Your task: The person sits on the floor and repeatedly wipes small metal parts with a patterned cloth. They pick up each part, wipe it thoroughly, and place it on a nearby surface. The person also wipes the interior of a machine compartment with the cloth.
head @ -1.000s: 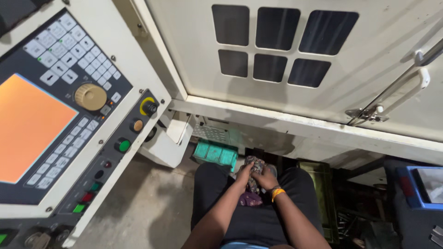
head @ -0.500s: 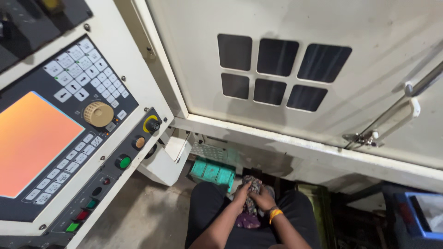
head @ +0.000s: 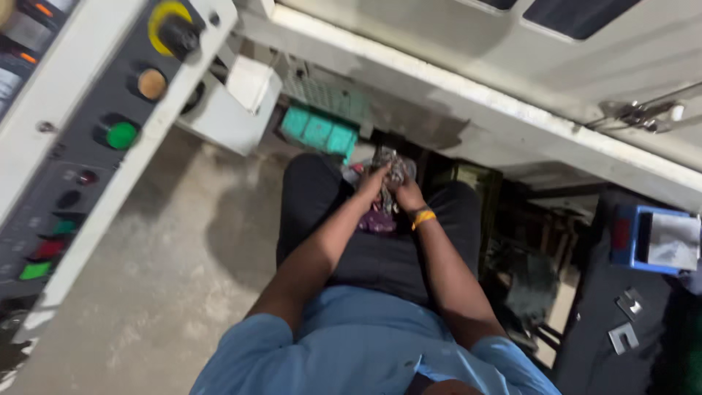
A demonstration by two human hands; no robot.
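While the person stands at the machine's control panel [head: 88,146], the left hand [head: 371,183] and right hand [head: 406,196] meet at lap height, both closed around a crumpled grey rag [head: 387,162]. The rag sits between the fingers, just below a green box [head: 319,132].

Both hands, left hand [head: 371,183] and right hand [head: 406,196], are bunched together low in front of the lap on a crumpled rag [head: 387,164], hemmed in closely. Just ahead, a teal block [head: 319,130] and the machine's white lower ledge [head: 468,91] block any forward reach. To the left the control panel [head: 110,110] juts out, its black knob [head: 178,33] and green button [head: 121,134] protruding. Bare concrete floor [head: 168,241] below it leaves open room. On the right, a dark frame [head: 490,197] and a blue bin [head: 651,238] crowd in.
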